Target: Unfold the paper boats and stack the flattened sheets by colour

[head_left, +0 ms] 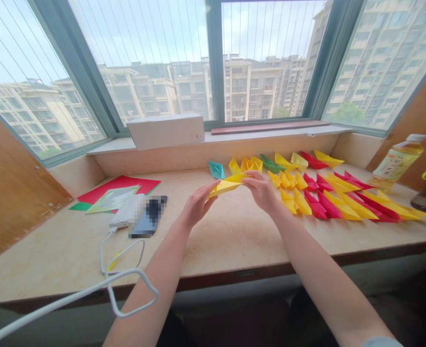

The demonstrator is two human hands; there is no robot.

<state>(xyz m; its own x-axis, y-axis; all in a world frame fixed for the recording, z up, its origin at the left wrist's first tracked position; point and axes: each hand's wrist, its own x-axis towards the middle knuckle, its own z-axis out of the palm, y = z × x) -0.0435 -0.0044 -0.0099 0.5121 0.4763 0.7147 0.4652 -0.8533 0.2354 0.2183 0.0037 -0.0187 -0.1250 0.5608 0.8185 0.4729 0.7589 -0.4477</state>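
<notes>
A folded yellow paper boat (225,187) is held up above the counter between both hands. My left hand (199,202) grips its left end, with the thumb below and the fingers along the far side. At the boat's right end, my right hand (259,190) pinches the paper. Beyond and to the right stand rows of finished paper boats in yellow, red and green, among them a teal boat (217,169), a dark green boat (272,164) and a red boat (313,160). The fingertips behind the yellow paper are partly hidden.
Coloured paper sheets (104,190), a white power bank (128,210) and a phone (149,217) lie on the left. A white cable (72,294) loops over the counter's front edge. A drink bottle (397,164) stands at right; a white box (166,131) rests on the sill.
</notes>
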